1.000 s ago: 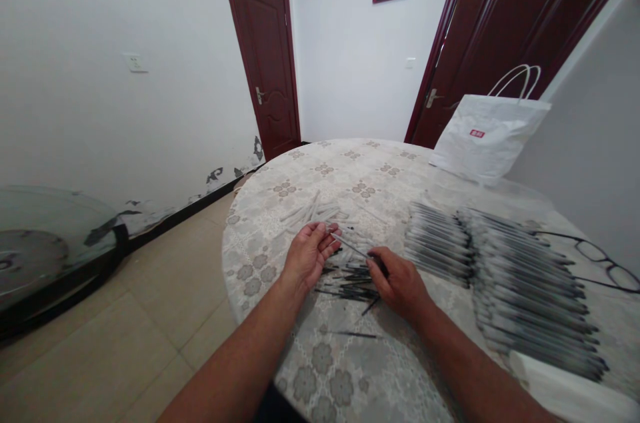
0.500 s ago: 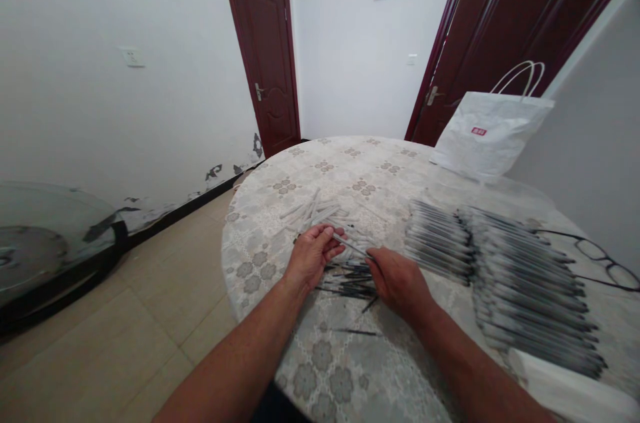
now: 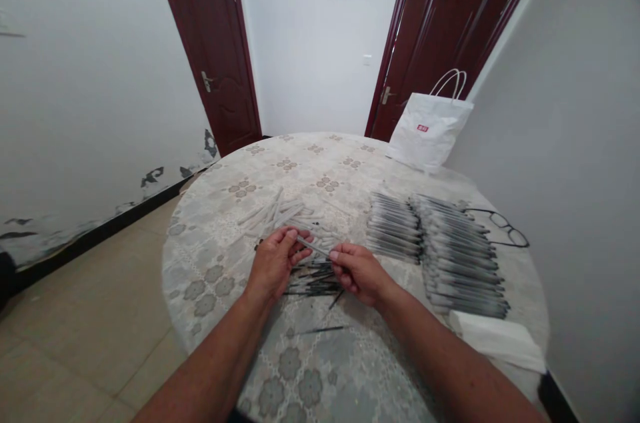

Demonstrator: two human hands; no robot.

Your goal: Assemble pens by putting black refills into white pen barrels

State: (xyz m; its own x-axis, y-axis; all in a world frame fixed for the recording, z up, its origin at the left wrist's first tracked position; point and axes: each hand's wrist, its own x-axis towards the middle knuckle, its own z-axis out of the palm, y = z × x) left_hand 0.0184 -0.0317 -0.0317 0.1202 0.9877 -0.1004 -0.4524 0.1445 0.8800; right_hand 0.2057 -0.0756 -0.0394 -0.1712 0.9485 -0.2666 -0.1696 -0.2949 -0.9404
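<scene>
A slim grey pen [image 3: 313,246] spans the gap between my two hands above the table. My left hand [image 3: 277,260] pinches its far left end between thumb and fingertips. At the near right end, the fingers of my right hand [image 3: 359,271] are closed around it. Beneath and between the hands lies a loose heap of thin black refills [image 3: 319,284]. One black refill [image 3: 323,330] rests by itself nearer to me. White pen barrels [image 3: 280,211] are scattered just beyond my left hand.
Two stacks of dark-ended pens, a smaller one [image 3: 394,228] and a larger one [image 3: 463,260], lie on the right. Beyond them are black-framed glasses [image 3: 505,228]. A white paper bag [image 3: 431,130] stands at the back; a folded white item [image 3: 495,336] lies front right.
My view has turned to the right, so the table and hands appear further left. The pen stays held between both hands, its right end now gripped by more visibly curled fingers.
</scene>
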